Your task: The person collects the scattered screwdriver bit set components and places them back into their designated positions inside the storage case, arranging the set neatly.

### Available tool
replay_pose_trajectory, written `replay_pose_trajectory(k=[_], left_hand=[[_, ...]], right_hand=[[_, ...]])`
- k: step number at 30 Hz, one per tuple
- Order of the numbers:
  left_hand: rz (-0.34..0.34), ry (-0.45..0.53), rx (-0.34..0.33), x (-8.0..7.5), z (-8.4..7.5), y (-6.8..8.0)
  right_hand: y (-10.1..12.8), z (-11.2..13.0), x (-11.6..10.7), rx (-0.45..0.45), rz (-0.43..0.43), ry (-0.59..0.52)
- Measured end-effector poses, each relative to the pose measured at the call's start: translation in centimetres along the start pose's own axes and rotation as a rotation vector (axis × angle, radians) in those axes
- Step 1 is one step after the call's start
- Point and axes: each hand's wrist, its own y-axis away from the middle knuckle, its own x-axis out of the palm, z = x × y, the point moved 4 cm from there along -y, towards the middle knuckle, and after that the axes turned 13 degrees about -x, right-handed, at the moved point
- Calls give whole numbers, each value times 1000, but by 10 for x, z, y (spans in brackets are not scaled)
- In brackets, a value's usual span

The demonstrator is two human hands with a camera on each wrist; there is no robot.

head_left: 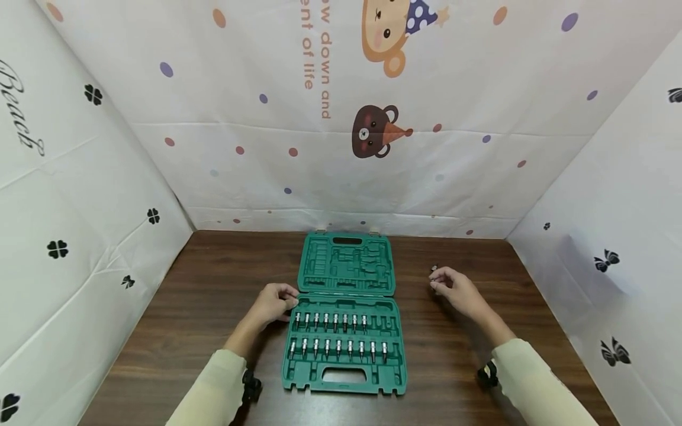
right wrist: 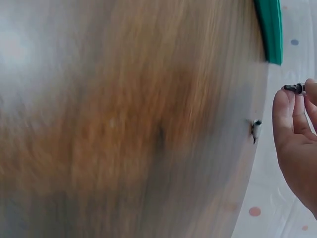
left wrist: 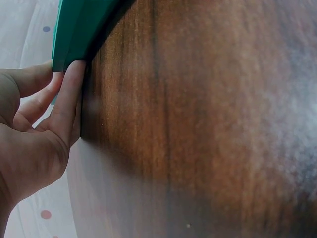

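Observation:
A green plastic socket case (head_left: 303, 374) lies opened flat on the wooden table. Its lower half holds two rows of silver bit sockets (head_left: 338, 349), with vacant slots at the right of the upper row. At the case's left side, near the hinge, my left hand (head_left: 273, 305) pinches the edge; the left wrist view shows thumb and fingers about the green corner (left wrist: 79, 37). Right of the case, my right hand (head_left: 455, 290) is raised over the table. Between its thumb and fingers it pinches a small bit socket (right wrist: 293, 88), dark tip outward. Another bit socket (right wrist: 256, 130) stays on the table nearby.
The case's lid (head_left: 346, 251), with moulded recesses, lies toward the back wall. White printed cloth (head_left: 240, 177) bounds the table at the back and both sides. Brown wood tabletop (head_left: 229, 260) extends left and right of the case.

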Motion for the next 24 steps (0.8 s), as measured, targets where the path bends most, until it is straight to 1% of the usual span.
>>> replay_pose_trajectory(k=[5, 9, 20, 24], left_hand=[[2, 1, 0, 0, 0, 1], [11, 1, 0, -1, -1, 0], [21, 16, -7, -1, 0, 0], [23, 16, -6, -1, -1, 0]], right_hand=[[3, 10, 8, 12, 3, -125], [4, 18, 15, 17, 14, -201], [5, 40, 38, 6, 81, -277], [5, 50, 46, -15, 118, -323]])
